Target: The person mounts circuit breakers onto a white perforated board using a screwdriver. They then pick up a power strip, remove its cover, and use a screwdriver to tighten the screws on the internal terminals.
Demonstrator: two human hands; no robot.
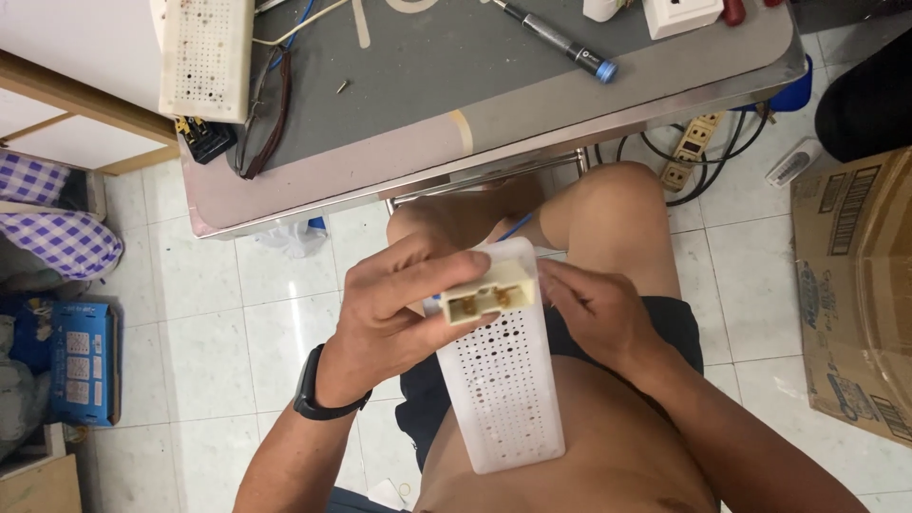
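Connector (484, 293), cream plastic block w/ two brass terminals facing the camera, sits at the top end of a white perforated panel (503, 389) held over the person's lap.

Left hand (399, 309): comes in from lower left, black band at the wrist, palm turned toward the body. Fingers curl closed around the connector's left side, thumb lying across its top edge, fingertips under and behind it. Firm pinch on the block; hand also props the panel's upper left edge.

Right hand (598, 313): enters from lower right, forearm angled up across the thigh. Fingers bent and closed on the panel's right edge near the top, tips touching the side just beside the connector. Can't tell if they touch the connector itself.

Around: grey-topped metal table (494, 142) above the knees, well apart from the hands. On it a second perforated panel (206, 57) at left, a black clip (204, 138) at its lower end, a screwdriver (560, 43) w/ blue tip, a white box (679, 14) at the top edge. Power strip (692, 147) and cables on the tiled floor under the table's right end. Cardboard box (855, 285) at far right, blue box (81, 361) at far left. Nothing between camera and hands.

Connector lies between both hands, nearer the left: wrapped by left fingers, right fingertips just off its right end, terminals uncovered.
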